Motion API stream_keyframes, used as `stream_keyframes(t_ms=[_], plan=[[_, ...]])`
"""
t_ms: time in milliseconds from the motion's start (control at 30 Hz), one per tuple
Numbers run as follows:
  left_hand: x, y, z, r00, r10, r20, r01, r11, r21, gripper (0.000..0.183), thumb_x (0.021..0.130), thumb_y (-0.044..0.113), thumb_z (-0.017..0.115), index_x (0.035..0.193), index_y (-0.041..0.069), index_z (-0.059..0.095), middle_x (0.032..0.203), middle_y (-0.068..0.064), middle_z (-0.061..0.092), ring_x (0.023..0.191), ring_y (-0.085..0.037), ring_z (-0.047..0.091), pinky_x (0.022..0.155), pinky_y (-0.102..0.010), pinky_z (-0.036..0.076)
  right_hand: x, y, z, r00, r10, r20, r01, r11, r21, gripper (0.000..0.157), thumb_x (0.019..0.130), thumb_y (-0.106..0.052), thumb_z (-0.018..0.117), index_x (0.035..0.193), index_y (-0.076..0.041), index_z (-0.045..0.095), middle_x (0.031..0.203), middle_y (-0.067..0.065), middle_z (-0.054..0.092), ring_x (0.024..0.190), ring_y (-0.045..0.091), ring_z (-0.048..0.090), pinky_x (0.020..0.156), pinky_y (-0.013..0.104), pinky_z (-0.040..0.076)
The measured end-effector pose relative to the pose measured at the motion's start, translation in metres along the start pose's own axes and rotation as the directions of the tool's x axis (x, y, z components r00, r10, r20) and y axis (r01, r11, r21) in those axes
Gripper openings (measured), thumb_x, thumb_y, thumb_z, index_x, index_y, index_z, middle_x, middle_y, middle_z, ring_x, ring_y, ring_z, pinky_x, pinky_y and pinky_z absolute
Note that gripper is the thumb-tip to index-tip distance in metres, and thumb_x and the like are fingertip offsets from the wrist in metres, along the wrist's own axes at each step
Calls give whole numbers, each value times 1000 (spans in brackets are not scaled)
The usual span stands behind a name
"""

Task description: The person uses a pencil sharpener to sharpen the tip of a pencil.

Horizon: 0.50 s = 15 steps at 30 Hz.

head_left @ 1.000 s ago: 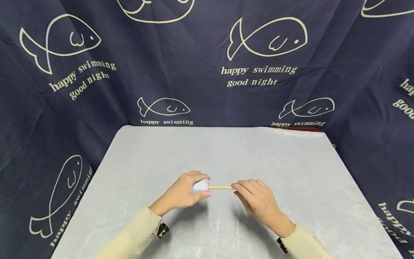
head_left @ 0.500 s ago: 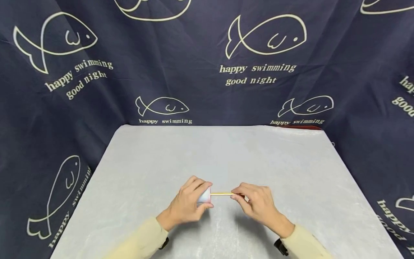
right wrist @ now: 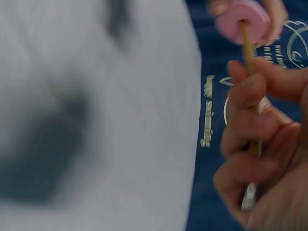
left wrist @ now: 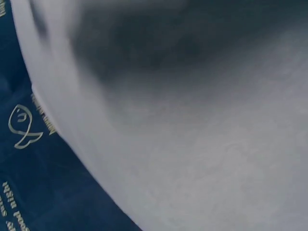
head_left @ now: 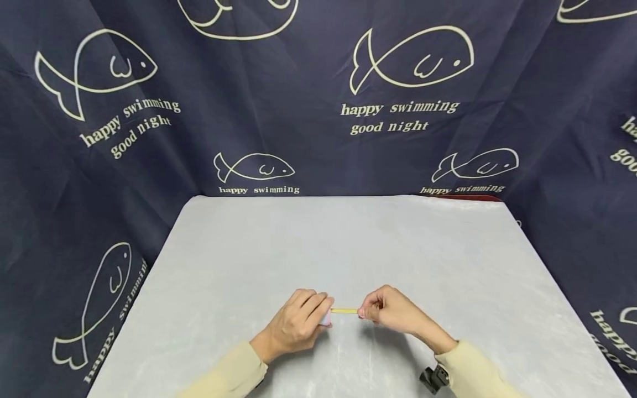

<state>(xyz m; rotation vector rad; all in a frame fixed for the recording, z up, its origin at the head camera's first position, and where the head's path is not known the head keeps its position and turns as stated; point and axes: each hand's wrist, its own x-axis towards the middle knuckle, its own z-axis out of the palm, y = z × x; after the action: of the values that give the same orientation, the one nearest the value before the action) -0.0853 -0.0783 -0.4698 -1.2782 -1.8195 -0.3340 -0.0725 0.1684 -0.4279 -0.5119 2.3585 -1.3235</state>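
My left hand point(head_left: 297, 323) grips a small light-blue and pink pencil sharpener point(head_left: 325, 318), its fingers covering most of it. In the right wrist view the sharpener's round pink face point(right wrist: 257, 21) shows a hole with the pencil point(right wrist: 248, 45) in it. With thumb and fingers, my right hand point(head_left: 390, 310) pinches that yellow pencil, which spans the short gap between the hands in the head view. The pencil's whitish end point(right wrist: 249, 196) pokes out below the curled fingers. Its tip is hidden inside the sharpener. The left wrist view shows neither the left hand nor the sharpener.
Both hands are above a table with a pale grey cover point(head_left: 298, 237). A dark blue curtain point(head_left: 318, 127) with fish drawings and lettering stands behind the table and along its sides. Dark shadows fall on the cover under the arms.
Both hands have come nearer the table's front edge, with sharpener and pencil still joined. The left hand has shifted right and covers more of the sharpener. The right hand has turned at the wrist.
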Motion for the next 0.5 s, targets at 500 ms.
stream_keyframes(t_ms=[500], plan=[[26, -26, -30, 723, -443, 530, 659, 673, -336, 43, 80, 26, 75, 115, 2, 64, 96, -1, 64, 81, -9, 52, 65, -20, 43, 3, 13, 10, 455, -869, -192, 293, 350, -890, 30, 102, -23, 42, 96, -7, 67, 85, 0, 66, 68, 14, 59, 57, 24, 40]])
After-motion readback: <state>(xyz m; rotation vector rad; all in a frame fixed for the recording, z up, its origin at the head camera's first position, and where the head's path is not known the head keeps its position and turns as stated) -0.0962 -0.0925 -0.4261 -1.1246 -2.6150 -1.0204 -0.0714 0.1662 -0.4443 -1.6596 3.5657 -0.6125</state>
